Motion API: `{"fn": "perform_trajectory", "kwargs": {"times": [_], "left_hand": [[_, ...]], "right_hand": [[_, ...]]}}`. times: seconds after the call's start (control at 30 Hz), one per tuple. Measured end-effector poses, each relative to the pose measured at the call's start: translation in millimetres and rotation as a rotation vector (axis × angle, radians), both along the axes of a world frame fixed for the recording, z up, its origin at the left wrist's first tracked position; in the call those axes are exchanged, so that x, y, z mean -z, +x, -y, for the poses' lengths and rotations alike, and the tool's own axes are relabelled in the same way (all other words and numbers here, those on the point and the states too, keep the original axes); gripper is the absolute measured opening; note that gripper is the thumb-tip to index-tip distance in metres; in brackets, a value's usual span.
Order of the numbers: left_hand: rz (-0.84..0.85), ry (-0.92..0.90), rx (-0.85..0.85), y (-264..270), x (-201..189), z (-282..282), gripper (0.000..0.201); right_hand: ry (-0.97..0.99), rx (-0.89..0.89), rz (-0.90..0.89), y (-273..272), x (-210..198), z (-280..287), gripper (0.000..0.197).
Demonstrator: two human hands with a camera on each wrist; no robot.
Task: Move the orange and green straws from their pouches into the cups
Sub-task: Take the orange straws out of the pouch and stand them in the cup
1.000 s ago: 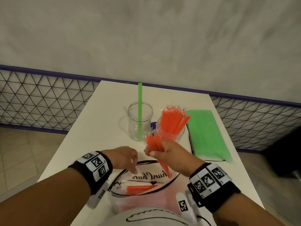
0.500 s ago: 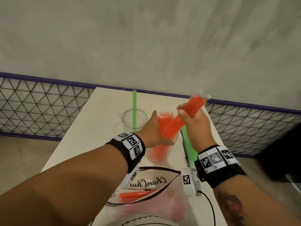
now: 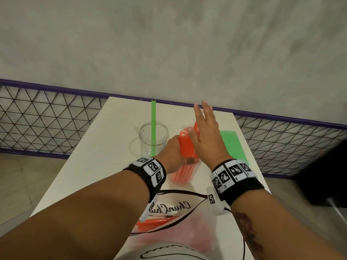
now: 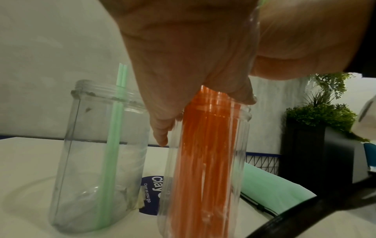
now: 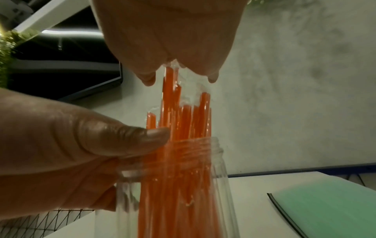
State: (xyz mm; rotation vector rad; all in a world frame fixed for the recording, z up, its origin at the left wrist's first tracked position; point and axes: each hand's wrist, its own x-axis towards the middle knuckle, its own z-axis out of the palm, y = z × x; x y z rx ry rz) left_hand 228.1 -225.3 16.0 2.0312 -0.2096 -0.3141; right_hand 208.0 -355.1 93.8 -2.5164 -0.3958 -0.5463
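Note:
A clear cup [image 3: 185, 173] packed with orange straws [image 5: 179, 128] stands mid-table. My left hand [image 3: 174, 152] grips it at the neck, with the thumb [image 5: 126, 141] against the straws just above the rim. Above the straw tops is my right hand [image 3: 204, 128], fingers straight and spread, and the tallest straws touch its underside. To the left stands a second clear cup [image 3: 153, 139] with two green straws [image 4: 109, 145] in it. The green-straw pouch [image 3: 232, 145] lies flat on the right. The orange pouch [image 3: 169, 218] near me holds a few orange straws [image 3: 154, 222].
The white table [image 3: 97, 156] is narrow and ends at a purple-railed mesh fence [image 3: 47, 124] against a grey wall. A purple label [image 4: 154, 185] lies behind the cups. A black cable [image 3: 244, 246] runs along the near right of the table. Right of the table stands a dark planter [image 4: 317, 145].
My right hand has lowered its bunch of orange straws into the cup, let go and spread its fingers over the tops. My left hand stays at the cup.

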Motion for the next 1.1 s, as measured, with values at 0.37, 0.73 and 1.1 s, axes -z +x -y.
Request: {"fn": "perform_trajectory", "kwargs": {"times": [0.37,0.73,1.1], "left_hand": [[0.102,-0.104,0.007,-5,-2,1,0.091],[0.028,-0.088,0.035,-9,-9,-5,0.085],[-0.164,0.061,-0.099,-54,-30,-40,0.046]], "right_hand": [[-0.477,-0.111,0.143,-16,23,3,0.043],[-0.655,-0.125,-0.087,0,28,12,0.079],[-0.012,-0.192,0.245,-65,20,-22,0.023]]}}
